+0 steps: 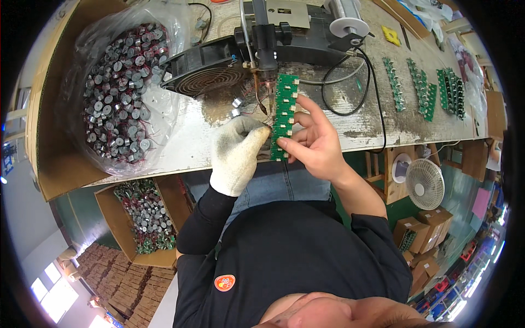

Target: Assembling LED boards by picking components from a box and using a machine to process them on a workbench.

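Note:
My bare right hand (pixel 315 139) grips a long green circuit board strip (pixel 285 104) by its right edge, thumb on top. The strip stands nearly upright in view and carries a row of small white parts. My left hand (pixel 238 150), in a whitish glove, is closed in a pinch against the strip's left edge; what lies between its fingertips is hidden. Just beyond the glove are two small silver motors (pixel 236 107) with thin wires. A soldering iron tip (pixel 263 108) on a bench stand (pixel 264 46) points down beside the strip's left edge.
Left, a plastic-lined carton holds many small wired motors (pixel 117 104). A round-grilled fan (pixel 210 79) and a solder wire spool (pixel 349 24) stand behind. Finished-looking green strips (pixel 421 90) lie right, past a black cable (pixel 377 98). Below the bench are another carton (pixel 123 229) and a white fan (pixel 425 184).

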`<state>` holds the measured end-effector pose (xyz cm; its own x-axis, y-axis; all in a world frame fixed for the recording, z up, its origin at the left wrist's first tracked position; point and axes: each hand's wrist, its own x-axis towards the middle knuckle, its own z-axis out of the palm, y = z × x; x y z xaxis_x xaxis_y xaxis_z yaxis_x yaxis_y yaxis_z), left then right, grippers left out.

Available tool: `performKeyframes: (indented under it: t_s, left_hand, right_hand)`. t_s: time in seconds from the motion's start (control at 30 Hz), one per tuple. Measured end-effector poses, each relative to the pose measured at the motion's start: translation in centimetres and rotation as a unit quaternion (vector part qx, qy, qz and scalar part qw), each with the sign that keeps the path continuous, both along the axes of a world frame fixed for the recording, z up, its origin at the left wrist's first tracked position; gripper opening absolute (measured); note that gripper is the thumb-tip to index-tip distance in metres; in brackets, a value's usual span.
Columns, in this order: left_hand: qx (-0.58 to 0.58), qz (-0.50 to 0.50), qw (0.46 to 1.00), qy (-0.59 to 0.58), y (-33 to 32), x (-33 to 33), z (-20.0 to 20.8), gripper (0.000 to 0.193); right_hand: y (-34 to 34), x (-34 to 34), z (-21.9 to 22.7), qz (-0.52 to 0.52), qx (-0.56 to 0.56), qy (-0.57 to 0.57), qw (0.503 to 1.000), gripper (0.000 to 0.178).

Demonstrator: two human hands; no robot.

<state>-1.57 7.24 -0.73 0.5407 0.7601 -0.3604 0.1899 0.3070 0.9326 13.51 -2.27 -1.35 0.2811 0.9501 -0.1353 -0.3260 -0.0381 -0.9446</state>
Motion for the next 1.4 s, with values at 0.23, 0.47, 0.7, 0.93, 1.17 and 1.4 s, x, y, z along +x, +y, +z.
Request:
performKeyframes:
  t_s: [0.23,0.47,0.7,0.93,1.17,1.4]
  left_hand:
    - [0.010,0.034,0.999,0.001,-0.6,0.1,-0.7,0.016]
    - [-0.017,0.038,0.999,0.000,-0.6,0.0,-0.4,0.016]
    - [-0.009,0.052,0.998,-0.037,-0.8,0.2,-0.5,0.012]
    - [0.004,0.054,0.998,-0.030,-1.0,0.2,-0.6,0.013]
    - [0.027,0.052,0.998,-0.022,-1.1,0.4,-0.1,0.013]
    - [-0.002,0.062,0.998,-0.015,-0.7,0.0,-1.0,0.018]
  right_hand:
    - [-0.4,-0.3,-0.8,0.005,-0.006,0.005,1.000,0.074]
    - [-0.6,-0.3,-0.9,0.012,-0.030,0.002,0.999,0.074]
    - [-0.7,-0.5,-0.6,0.013,-0.042,-0.011,0.999,0.074]
    - [-0.8,-0.6,-0.7,0.014,-0.031,0.000,0.999,0.076]
    - [-0.8,-0.6,-0.2,0.006,-0.020,0.011,1.000,0.077]
    - [-0.6,-0.9,-0.8,0.015,-0.040,-0.002,0.999,0.077]
